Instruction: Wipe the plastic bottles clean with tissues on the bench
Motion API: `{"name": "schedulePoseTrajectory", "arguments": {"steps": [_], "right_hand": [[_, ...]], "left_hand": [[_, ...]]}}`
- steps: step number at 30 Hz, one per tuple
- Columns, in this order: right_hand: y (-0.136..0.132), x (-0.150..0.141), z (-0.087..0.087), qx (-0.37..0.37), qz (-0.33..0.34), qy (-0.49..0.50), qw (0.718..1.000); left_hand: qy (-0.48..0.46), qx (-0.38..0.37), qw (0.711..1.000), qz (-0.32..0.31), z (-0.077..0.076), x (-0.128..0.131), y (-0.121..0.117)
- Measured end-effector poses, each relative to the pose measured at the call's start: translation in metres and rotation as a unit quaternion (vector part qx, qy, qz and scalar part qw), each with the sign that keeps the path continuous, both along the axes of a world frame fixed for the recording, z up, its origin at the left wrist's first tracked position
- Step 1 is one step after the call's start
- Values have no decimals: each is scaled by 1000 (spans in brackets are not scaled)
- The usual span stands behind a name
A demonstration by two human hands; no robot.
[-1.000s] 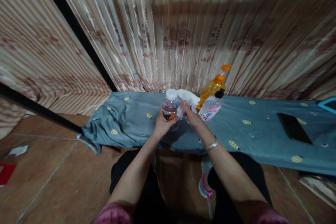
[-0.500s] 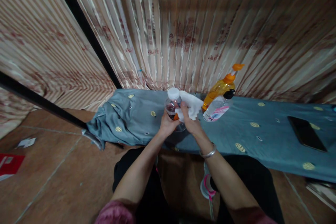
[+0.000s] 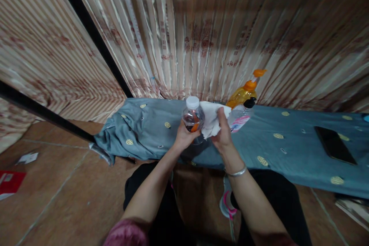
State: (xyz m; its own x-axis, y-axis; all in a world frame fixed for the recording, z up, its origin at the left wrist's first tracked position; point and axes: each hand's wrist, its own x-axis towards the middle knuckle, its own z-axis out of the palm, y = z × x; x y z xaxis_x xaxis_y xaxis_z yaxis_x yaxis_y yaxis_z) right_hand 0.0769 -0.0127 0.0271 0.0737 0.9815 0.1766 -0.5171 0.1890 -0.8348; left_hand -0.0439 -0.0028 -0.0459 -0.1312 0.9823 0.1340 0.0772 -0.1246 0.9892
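Note:
My left hand (image 3: pixel 185 138) is wrapped round a clear plastic bottle (image 3: pixel 193 117) with a white cap and an orange-and-dark label. The bottle stands nearly upright above the cloth-covered bench. A white cloth or tissue (image 3: pixel 211 119) is in my right hand (image 3: pixel 223 130), with the thumb over its front and the other fingers largely hidden behind it. The white piece lies close along the bottle's right side. Just right of that hand is a clear bottle (image 3: pixel 241 118) with a black cap and pink print. Behind it leans into view a yellow pump bottle (image 3: pixel 243 95) with an orange top.
A teal sheet (image 3: pixel 152 134) with pineapple prints covers the low bench. A black phone (image 3: pixel 334 144) lies on its right part. Striped curtains (image 3: pixel 201 38) hang behind, and dark poles (image 3: pixel 95 34) stand at the left. A red item (image 3: pixel 11 182) lies on the floor.
My right hand has moved right, away from the bottle, with the white cloth spread more openly from it. My left hand keeps its hold on the bottle in about the same place.

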Motion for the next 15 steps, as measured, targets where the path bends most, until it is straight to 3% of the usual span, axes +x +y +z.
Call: {"name": "schedulePoseTrajectory", "arguments": {"steps": [3, 8, 15], "right_hand": [[4, -5, 3, -6, -27, -23, 999], [5, -7, -11, 28, -101, -128, 986], [6, -6, -20, 5, -129, -181, 975]], "left_hand": [[12, 10, 1000, 2, 2, 3, -3], [23, 30, 999, -21, 7, 8, -6], [40, 23, 999, -4, 7, 13, -4]]}}
